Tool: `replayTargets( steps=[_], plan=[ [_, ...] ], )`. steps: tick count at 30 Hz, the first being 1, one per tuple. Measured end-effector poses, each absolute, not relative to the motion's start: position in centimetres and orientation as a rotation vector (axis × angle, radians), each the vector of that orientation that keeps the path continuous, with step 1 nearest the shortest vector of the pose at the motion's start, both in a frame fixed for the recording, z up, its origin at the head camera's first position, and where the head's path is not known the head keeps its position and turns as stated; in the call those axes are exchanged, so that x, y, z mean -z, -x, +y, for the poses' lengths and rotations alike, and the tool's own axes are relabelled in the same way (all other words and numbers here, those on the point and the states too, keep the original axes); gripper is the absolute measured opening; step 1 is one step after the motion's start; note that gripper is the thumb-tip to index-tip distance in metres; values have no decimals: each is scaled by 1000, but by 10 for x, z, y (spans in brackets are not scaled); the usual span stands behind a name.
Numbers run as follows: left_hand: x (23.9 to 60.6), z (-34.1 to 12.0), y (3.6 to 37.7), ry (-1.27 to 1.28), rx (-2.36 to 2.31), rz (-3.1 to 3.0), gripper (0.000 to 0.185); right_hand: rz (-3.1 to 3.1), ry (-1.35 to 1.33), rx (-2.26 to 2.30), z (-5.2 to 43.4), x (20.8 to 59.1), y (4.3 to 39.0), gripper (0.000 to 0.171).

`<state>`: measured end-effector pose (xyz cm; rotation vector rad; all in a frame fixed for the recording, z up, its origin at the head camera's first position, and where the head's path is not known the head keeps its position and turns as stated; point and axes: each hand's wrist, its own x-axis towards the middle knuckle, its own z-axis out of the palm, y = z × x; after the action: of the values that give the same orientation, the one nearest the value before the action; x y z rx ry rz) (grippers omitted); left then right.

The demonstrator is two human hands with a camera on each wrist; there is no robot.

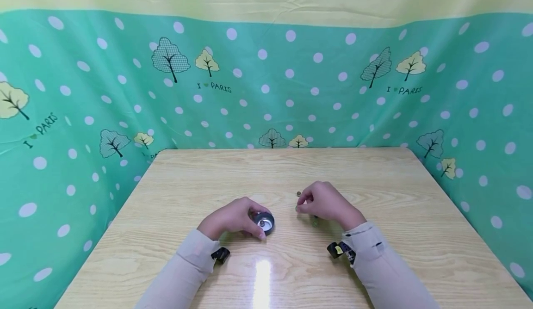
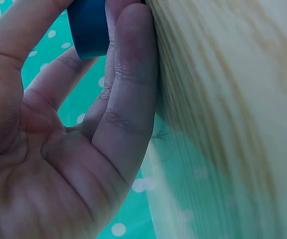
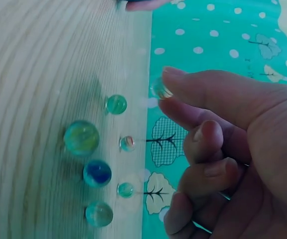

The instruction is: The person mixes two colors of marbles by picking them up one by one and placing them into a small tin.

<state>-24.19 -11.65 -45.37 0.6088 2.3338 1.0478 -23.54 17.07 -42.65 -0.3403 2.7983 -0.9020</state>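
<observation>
My left hand (image 1: 237, 216) grips a small round dish (image 1: 270, 220) with a dark outer wall and a pale inside, thumb on the near side and fingers on the far side. A small dark ball sits in it. In the left wrist view the dish (image 2: 88, 30) shows as a dark blue band between the fingers. To the right, my right hand (image 1: 326, 201) pinches a clear glass marble (image 3: 158, 88) between thumb and index finger. Below it lie several loose marbles, among them a yellow-green marble (image 3: 81, 138), a blue marble (image 3: 97, 173) and a green marble (image 3: 116, 104).
A light wood-grain table (image 1: 200, 179) carries everything. Farther back lies a small brown marble (image 1: 298, 193). A green dotted cloth (image 1: 266, 77) hangs behind the table and along both sides. Small black devices, such as the left wrist camera (image 1: 221, 255), sit at both cuffs.
</observation>
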Motion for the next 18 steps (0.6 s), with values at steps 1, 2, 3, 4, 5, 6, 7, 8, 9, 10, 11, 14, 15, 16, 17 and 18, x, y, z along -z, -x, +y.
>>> replayTargets(
  steps=[1, 2, 3, 4, 5, 6, 7, 8, 9, 10, 11, 14, 15, 16, 17, 18],
  plan=[
    [454, -116, 242, -614, -1040, 2341, 59, 2810, 349, 907, 170, 426, 235, 7],
    [454, -116, 242, -619, -1033, 2347, 59, 2819, 358, 913, 169, 426, 235, 7],
    [454, -116, 242, -624, -1026, 2354, 59, 2830, 377, 919, 168, 425, 234, 6],
    [454, -116, 242, -628, -1021, 2361, 58, 2843, 393, 923, 166, 425, 234, 6],
    [454, -116, 243, -630, -1020, 2361, 58, 2854, 408, 925, 165, 424, 234, 6],
    [453, -116, 243, -629, -1020, 2360, 58, 2862, 419, 922, 164, 424, 234, 6],
    [453, -116, 243, -628, -1021, 2358, 58, 2867, 428, 921, 163, 425, 234, 6],
    [453, -116, 243, -627, -1023, 2356, 57, 2872, 438, 919, 162, 425, 233, 6],
    [452, -116, 243, -625, -1025, 2354, 57, 2874, 444, 921, 160, 425, 233, 7],
    [452, -116, 243, -625, -1026, 2351, 57, 2877, 446, 924, 159, 425, 233, 7],
    [452, -116, 243, -624, -1030, 2348, 57, 2880, 452, 926, 158, 425, 233, 7],
    [452, -116, 244, -624, -1040, 2340, 56, 2876, 469, 952, 154, 426, 231, 8],
    [453, -116, 243, -619, -1047, 2333, 56, 2873, 473, 958, 153, 426, 230, 7],
    [454, -117, 243, -617, -1055, 2324, 55, 2867, 478, 965, 152, 427, 230, 7],
    [455, -117, 242, -613, -1063, 2317, 54, 2867, 488, 966, 151, 428, 229, 7],
    [456, -117, 241, -607, -1071, 2309, 54, 2863, 494, 972, 149, 429, 228, 6]
  ],
)
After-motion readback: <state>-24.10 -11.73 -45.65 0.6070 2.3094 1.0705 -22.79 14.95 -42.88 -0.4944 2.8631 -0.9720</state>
